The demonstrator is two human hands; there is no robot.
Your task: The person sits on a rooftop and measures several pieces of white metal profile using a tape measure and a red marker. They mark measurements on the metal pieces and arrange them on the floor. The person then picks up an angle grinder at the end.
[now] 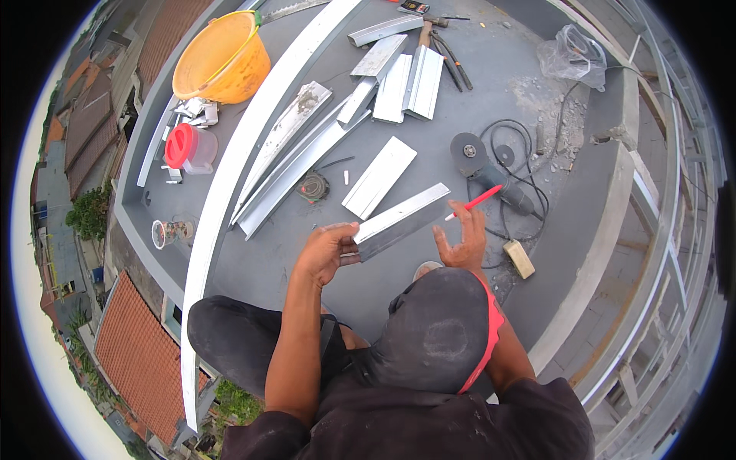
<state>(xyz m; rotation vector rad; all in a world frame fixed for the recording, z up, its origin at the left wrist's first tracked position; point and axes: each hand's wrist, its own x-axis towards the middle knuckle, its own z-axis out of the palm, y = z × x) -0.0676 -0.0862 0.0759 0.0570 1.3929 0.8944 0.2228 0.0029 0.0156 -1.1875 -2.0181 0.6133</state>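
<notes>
1. Two bare hands work over a grey concrete roof slab (429, 100), seen from overhead; the person squats at its near edge.
2. Left hand (326, 249): fingers closed on the near end of a short metal channel piece (400, 222), thumb on top, gripping it.
3. Channel piece: lies slanted, far end pointing up and right, between the two hands. Cannot tell whether it rests on the slab or is lifted clear.
4. Right hand (462, 239): palm half open beside the channel's right part, fingers pinching a red pencil (475, 202). Pencil tip points left, close to the channel's upper edge; contact not resolvable.
5. Angle grinder (491, 172) lies just beyond the right hand, its black cable looped beside it. A small tan block (520, 258) sits right of the hand.
6. Another flat metal offcut (379, 176) lies just beyond the held piece; more cut lengths are grouped farther up the slab.
7. Long pale metal profile (230, 176) runs in a curve along the left side.
8. Orange bucket (221, 57) stands at far left; a clear container with a red lid (188, 147) is nearer.
9. Crumpled clear plastic bag (571, 52) at far right.
</notes>
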